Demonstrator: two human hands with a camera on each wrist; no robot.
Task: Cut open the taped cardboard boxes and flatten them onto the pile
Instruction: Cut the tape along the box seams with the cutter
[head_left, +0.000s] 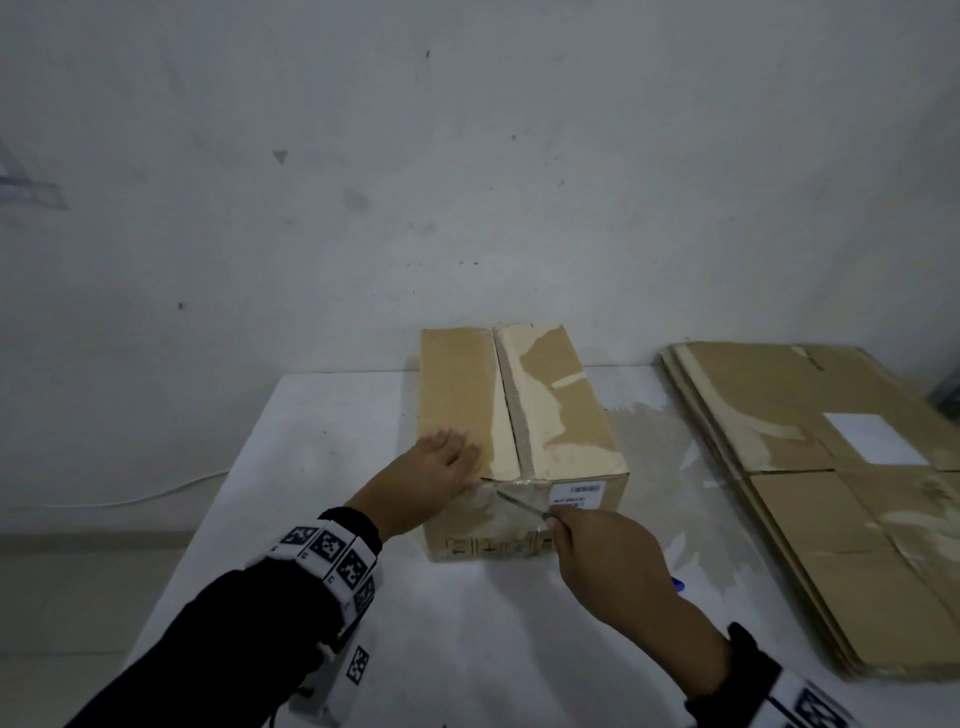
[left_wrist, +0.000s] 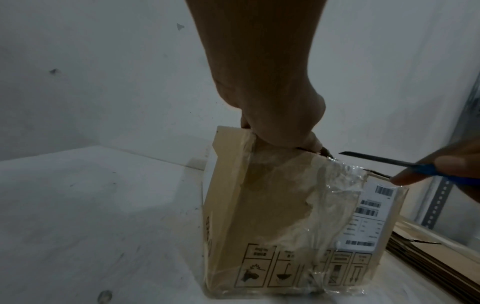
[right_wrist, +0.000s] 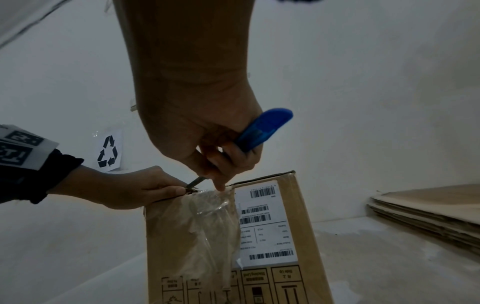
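A taped cardboard box (head_left: 519, 415) (left_wrist: 272, 205) (right_wrist: 285, 236) stands on the white table (head_left: 311, 441), with crumpled clear tape over its near face and a white barcode label (head_left: 576, 492). My left hand (head_left: 436, 473) (left_wrist: 272, 115) (right_wrist: 135, 191) lies flat on the box's top near-left corner, fingers straight, thumb at the front edge. My right hand (head_left: 602, 551) (right_wrist: 207, 144) grips a blue-handled utility knife (right_wrist: 262, 128) (left_wrist: 405, 166). Its blade (head_left: 519, 504) points left at the taped top edge beside the centre seam, close to the left thumb.
A pile of flattened cardboard boxes (head_left: 841, 493) (right_wrist: 428, 207) lies on the table to the right. A white wall rises right behind the table, with a recycling sign (right_wrist: 107, 153) on it. A metal rack upright (left_wrist: 439, 197) stands at the far right.
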